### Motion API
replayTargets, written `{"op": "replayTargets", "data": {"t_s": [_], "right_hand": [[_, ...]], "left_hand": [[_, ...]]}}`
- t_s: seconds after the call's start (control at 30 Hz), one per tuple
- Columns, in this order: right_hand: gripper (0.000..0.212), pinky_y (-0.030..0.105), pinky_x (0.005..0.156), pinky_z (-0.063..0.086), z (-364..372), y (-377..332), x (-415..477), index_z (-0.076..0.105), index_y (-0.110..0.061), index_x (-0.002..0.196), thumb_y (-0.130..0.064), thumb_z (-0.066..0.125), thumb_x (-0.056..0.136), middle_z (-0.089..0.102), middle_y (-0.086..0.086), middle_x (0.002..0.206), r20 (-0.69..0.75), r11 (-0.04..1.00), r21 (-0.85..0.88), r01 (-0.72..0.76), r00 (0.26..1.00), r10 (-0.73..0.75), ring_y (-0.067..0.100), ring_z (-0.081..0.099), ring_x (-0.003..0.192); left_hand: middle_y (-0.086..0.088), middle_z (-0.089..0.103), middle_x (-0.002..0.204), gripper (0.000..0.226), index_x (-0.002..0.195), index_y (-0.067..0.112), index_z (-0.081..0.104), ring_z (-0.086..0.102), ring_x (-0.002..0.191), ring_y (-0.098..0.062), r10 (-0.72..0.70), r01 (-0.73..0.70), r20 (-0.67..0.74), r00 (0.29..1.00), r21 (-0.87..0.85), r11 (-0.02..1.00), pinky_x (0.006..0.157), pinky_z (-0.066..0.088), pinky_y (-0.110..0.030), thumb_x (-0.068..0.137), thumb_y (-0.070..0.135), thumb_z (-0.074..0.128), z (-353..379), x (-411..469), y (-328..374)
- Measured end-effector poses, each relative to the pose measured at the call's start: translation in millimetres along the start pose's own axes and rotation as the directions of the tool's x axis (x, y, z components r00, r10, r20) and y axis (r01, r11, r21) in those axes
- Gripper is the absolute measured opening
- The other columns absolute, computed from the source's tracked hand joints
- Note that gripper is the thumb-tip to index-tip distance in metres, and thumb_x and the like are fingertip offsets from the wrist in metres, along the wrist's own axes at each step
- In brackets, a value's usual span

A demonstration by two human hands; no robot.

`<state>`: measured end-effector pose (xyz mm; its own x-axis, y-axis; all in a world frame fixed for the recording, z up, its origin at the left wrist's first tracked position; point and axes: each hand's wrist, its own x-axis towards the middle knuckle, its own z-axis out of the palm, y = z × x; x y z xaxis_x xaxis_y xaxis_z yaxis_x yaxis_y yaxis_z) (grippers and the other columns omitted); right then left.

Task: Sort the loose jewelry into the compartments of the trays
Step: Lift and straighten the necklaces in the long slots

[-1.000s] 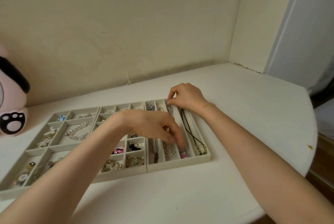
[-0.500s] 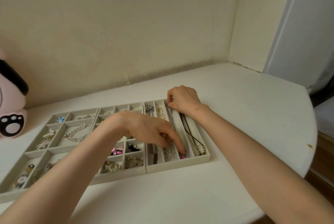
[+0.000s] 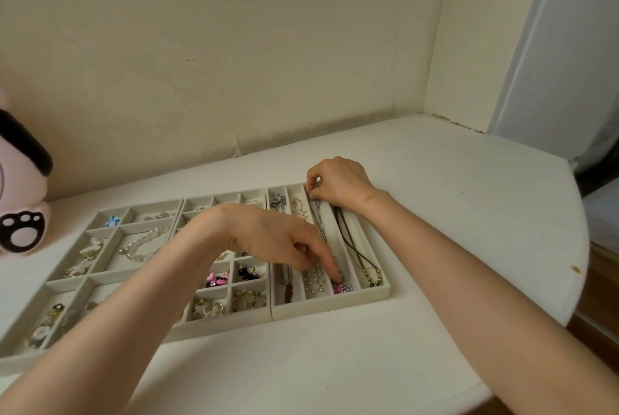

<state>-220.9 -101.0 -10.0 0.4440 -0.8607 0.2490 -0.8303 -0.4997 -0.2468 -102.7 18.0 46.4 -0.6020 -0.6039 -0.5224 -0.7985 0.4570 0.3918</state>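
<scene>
Now, checked against the last second: very little has moved.

- Toy (image 3: 20, 213) sits at far left on the table, beside the trays and not involved.
- Left tray (image 3: 140, 206) and middle tray (image 3: 224, 194) hold pieces in most of the compartments I can see. The left forearm passes over both and hides part of them.
- Left hand (image 3: 268, 237): the index finger is straight, with its tip down on the pink pendant (image 3: 341, 288). The tip sits slightly lower than a second ago. The other fingers are loosely bent and hold nothing.
- The pendant lies at the near end of the third long slot of the right tray (image 3: 331, 307).
- Chain (image 3: 320, 220) runs straight up that slot from the pendant to the far end.
- Right hand (image 3: 345, 182): thumb and forefinger are nipped together on the chain's far end at the tray's back rim, almost where they were before.

Judgement: the chain is drawn straight and seated in its slot, so only letting go remains for this piece.

Room:
- The slot is narrow, with pearls (image 3: 315, 280) in the slot to its left and a cord (image 3: 348, 240) in the one to its right.
- Both hands should lift straight up so they do not drag the chain over a divider.
- The wall stands close behind the trays.
- Right of the right tray, the table (image 3: 469, 213) runs on to its rounded edge.
- A strip of table lies between the trays and the near edge.
</scene>
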Motion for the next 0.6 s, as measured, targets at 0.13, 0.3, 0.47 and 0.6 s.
{"op": "replayTargets", "data": {"t_s": [0.13,0.3,0.47,0.6], "right_hand": [[0.011,0.026,0.068,0.035,3.5,-1.5,1.4,0.071,-0.023,0.091,-0.021,0.062,0.084,0.070,-0.002,0.098,-0.034,0.996,-0.078,0.040,0.999,-0.043,0.020,0.062,0.094],[0.013,0.027,0.069,0.035,6.4,0.5,2.8,0.070,-0.021,0.094,-0.020,0.060,0.085,0.070,0.000,0.102,-0.040,0.994,-0.098,0.041,0.998,-0.045,0.023,0.062,0.098],[0.011,0.025,0.069,0.035,0.6,2.9,1.5,0.070,-0.024,0.091,-0.025,0.062,0.083,0.070,-0.004,0.098,-0.047,1.000,-0.025,0.001,0.999,-0.002,0.019,0.062,0.095],[0.014,0.026,0.070,0.038,-2.8,2.5,2.2,0.071,-0.021,0.092,-0.029,0.064,0.082,0.069,-0.001,0.100,0.000,0.996,-0.086,-0.011,1.000,0.011,0.021,0.061,0.095]], "left_hand": [[0.036,0.044,0.091,0.038,0.125,0.024,0.058,0.043,0.080,0.026,-0.008,0.008,0.000,1.000,0.003,1.000,0.072,0.030,0.004,0.096,0.005,0.043,0.6,0.3,0.1],[0.038,0.044,0.091,0.039,0.123,0.026,0.059,0.042,0.081,0.030,-0.004,0.004,0.004,1.000,-0.016,1.000,0.071,0.030,0.005,0.096,0.003,0.043,1.5,1.7,-0.6],[0.037,0.043,0.090,0.037,0.123,0.024,0.059,0.042,0.081,0.029,0.005,-0.005,0.005,1.000,-0.004,1.000,0.071,0.030,0.005,0.096,0.005,0.042,1.1,3.0,-1.3],[0.032,0.049,0.099,0.036,0.122,0.027,0.060,0.046,0.088,0.019,0.023,-0.023,-0.030,0.999,0.002,1.000,0.074,0.032,-0.002,0.096,0.009,0.044,2.8,4.3,-4.6]]}}
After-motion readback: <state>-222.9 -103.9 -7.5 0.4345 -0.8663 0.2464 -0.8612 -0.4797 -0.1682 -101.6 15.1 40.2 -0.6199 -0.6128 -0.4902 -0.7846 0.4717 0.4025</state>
